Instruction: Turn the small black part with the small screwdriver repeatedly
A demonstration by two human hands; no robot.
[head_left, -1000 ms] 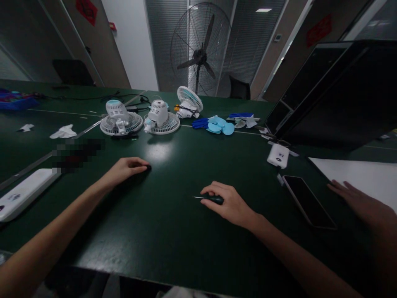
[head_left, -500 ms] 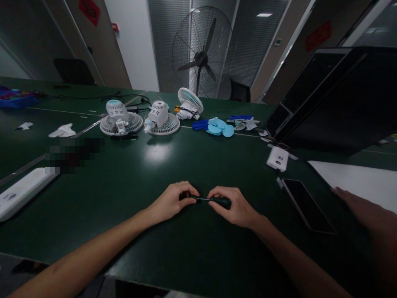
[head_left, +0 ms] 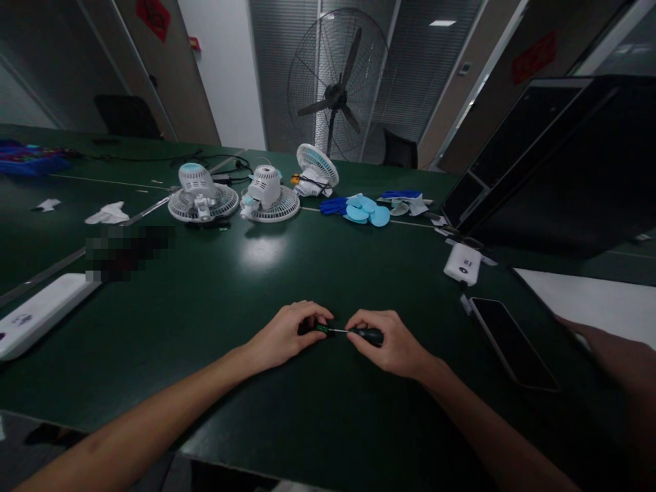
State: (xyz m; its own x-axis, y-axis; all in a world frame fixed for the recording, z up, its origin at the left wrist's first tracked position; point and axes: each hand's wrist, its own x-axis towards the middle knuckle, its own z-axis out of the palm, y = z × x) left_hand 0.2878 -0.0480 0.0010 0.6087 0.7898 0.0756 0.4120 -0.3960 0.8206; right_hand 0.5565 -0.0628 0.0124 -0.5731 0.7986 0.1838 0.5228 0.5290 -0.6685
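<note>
Low over the green table (head_left: 215,389), my left hand (head_left: 284,335) pinches a small green circuit board (head_left: 322,329) between thumb and fingers. Most of the board is hidden by the fingers. Opposite it, my right hand (head_left: 397,345) is closed around the dark handle of a screwdriver (head_left: 369,335). The thin metal shaft points left, and its tip meets the board's edge or stops right beside it; I cannot tell which.
Fan parts with white grilles (head_left: 274,205) stand at the back, near light-blue fan blades (head_left: 366,210) and blue gloves. A phone (head_left: 512,342), a white power bank (head_left: 462,263) and a large monitor (head_left: 543,171) are right. Another person's hand (head_left: 609,348) rests at far right. A white power strip (head_left: 44,314) lies left.
The green face of the board shows more clearly at my left fingertips. Both hands keep their grips. The other person's hand at the right has shifted slightly, and the view has moved a little.
</note>
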